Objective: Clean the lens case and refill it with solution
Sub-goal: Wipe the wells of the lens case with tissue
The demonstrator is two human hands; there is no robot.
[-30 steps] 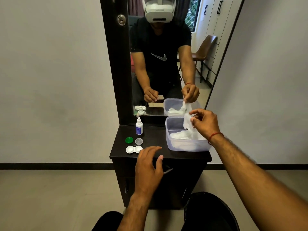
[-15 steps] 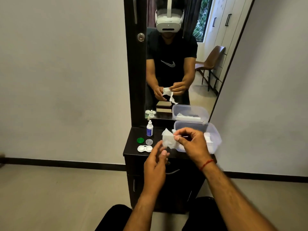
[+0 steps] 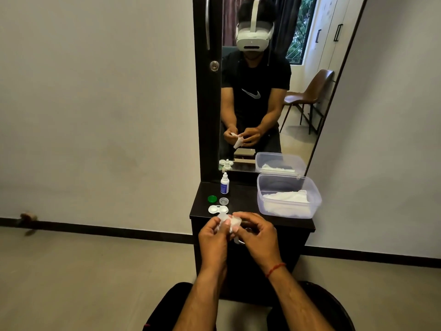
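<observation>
- A dark dresser (image 3: 243,201) with a mirror (image 3: 298,130) stands before you against a pale wall.
- Your left hand (image 3: 213,237) and right hand (image 3: 257,237) meet at its front edge, curled fingers of both pinching a crumpled tissue (image 3: 225,220).
- The open lens case (image 3: 218,209) lies front left on the dresser, just behind your hands.
- Behind it sit a green cap (image 3: 212,199), a clear cap (image 3: 223,200) and a bottle (image 3: 224,183).
- A tub (image 3: 260,194) of tissues stands to the right.

White lens case (image 3: 218,209) lies uncapped near bottle (image 3: 224,183).
</observation>
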